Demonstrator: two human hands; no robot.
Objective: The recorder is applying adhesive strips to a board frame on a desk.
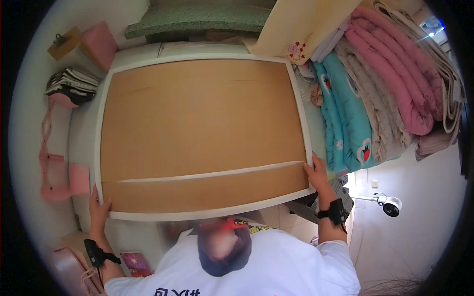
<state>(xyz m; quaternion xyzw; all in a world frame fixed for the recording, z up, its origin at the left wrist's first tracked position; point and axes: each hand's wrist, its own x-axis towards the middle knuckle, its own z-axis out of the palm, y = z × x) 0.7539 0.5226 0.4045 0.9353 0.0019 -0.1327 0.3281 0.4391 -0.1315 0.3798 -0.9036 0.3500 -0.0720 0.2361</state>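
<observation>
A large rectangular panel (202,118) with a brown, cardboard-like face and a white frame (98,148) spans the space in front of me. Near its close edge, a slanting white gap or strip (212,173) crosses the brown face. My left hand (100,204) grips the near left corner, thumb over the frame. On the right side, close to the other near corner, my right hand (317,172) is wrapped around the frame, thumb on top. The fingers beneath the panel are partly hidden. Each wrist wears a black strapped device (336,212).
Folded quilts in pink (390,64) and turquoise (353,118) are stacked at the right. Behind the panel runs a green speckled ledge (202,19), beside a cream floral sheet (301,29). Notebooks (74,84) stand by the left wall. A white fan (391,206) is at lower right.
</observation>
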